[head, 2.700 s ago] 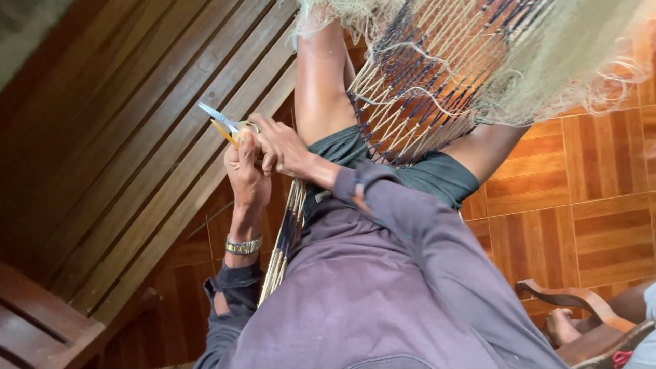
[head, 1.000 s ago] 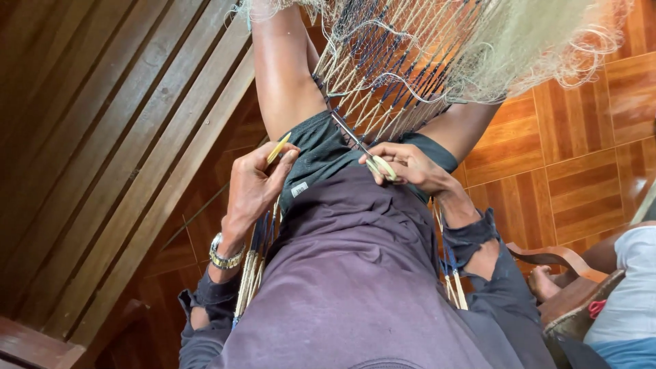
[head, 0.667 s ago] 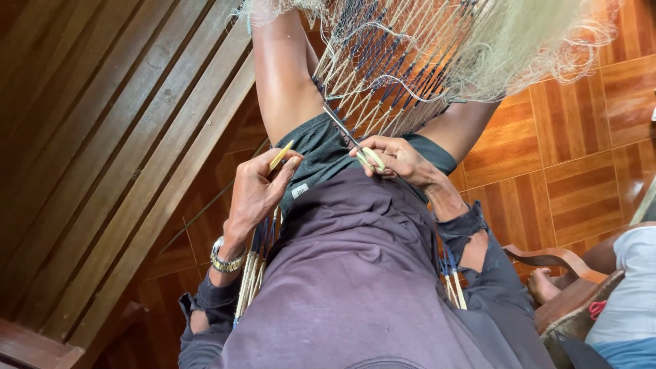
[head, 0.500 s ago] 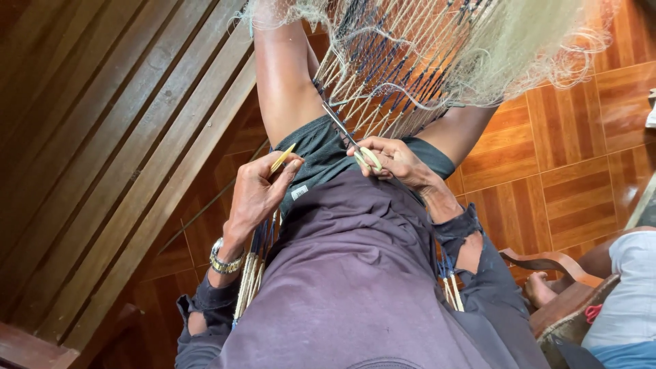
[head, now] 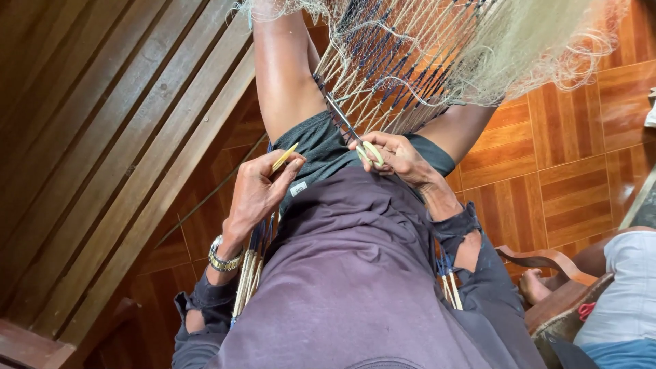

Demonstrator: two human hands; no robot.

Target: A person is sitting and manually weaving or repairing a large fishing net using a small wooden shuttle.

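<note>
A pale fishing net [head: 444,48] with dark blue and cream cords hangs over my bare knees and spreads down to my lap. My left hand [head: 256,191], with a metal watch on its wrist, pinches a thin yellow netting needle [head: 283,156] beside my dark shorts. My right hand [head: 400,156] grips small scissors [head: 357,140] with yellowish handles. Their blades point up and to the left into the net's lower edge. Bundles of cream and blue cords [head: 247,277] hang along both sides of my purple shirt.
A slatted dark wooden wall [head: 102,137] fills the left side. The floor [head: 567,164] is orange wood-pattern tile. At the lower right another person in a white shirt [head: 625,287] sits by a wooden chair arm [head: 547,258], with a bare foot [head: 529,287] showing.
My hands, joined at the left with the scissors 2.7 s ago, have parted. The right hand carried the scissors to the net and has edged slightly upward since. The left hand keeps the needle.
</note>
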